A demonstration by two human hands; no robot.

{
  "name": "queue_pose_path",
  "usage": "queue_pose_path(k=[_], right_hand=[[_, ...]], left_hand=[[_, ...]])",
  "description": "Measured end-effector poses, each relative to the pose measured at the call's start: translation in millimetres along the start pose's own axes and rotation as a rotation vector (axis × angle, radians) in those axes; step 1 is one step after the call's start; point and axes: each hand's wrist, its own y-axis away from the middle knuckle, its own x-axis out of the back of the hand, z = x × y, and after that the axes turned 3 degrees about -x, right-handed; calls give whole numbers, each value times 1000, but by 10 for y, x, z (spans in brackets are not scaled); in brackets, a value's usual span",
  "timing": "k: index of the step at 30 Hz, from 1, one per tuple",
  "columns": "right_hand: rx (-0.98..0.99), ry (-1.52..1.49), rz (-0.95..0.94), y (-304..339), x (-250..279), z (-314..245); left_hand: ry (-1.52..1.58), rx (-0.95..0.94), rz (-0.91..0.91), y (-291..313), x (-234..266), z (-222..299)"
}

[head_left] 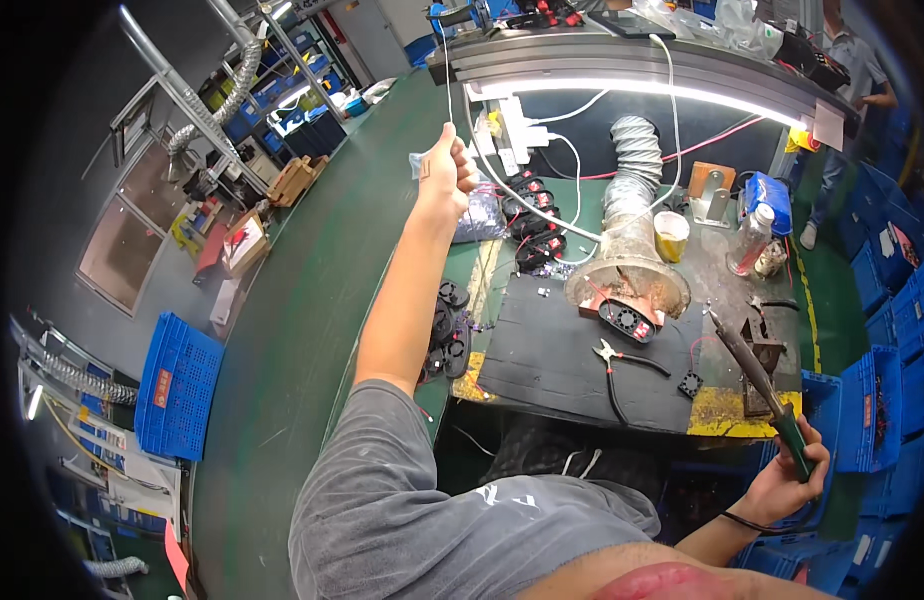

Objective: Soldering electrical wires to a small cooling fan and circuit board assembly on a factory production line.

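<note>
My left hand (445, 178) is raised at the left end of the bench, its fingers closed round a thin strand of solder wire (448, 80). The strand runs up to a blue spool (456, 16) on the upper shelf. In my right hand (784, 487), at the lower right, is a soldering iron (750, 366) with a green handle. Its tip points up and left over the bench, near a dark metal stand (761, 350). A small black fan (690, 384) with a red wire lies left of the iron. Farther left, pliers (622, 368) with dark handles lie spread on the black mat (527, 350).
A fume duct (627, 235) flares over the mat, with a black fan unit (626, 320) at its mouth. A yellow-white cup (671, 236), a clear bottle (750, 240) and several dark fans (448, 330) surround it. Blue crates (870, 410) stand right; a person (852, 80) stands behind.
</note>
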Motion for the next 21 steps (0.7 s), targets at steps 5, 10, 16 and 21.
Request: queue_pose_path(k=[5,10,16,21], right_hand=[[-5,-47,5,148,47,-25],[15,-76,11,297,138,-142],[-34,-161,73,278,214,-66],[-83,-164,5,323,305,9]], left_hand=[[22,66,37,289,92,-131],[1,196,56,903,330,-238],[-161,-14,-60,1886,505,-295],[-464,-104,-137,3309,692,-692]])
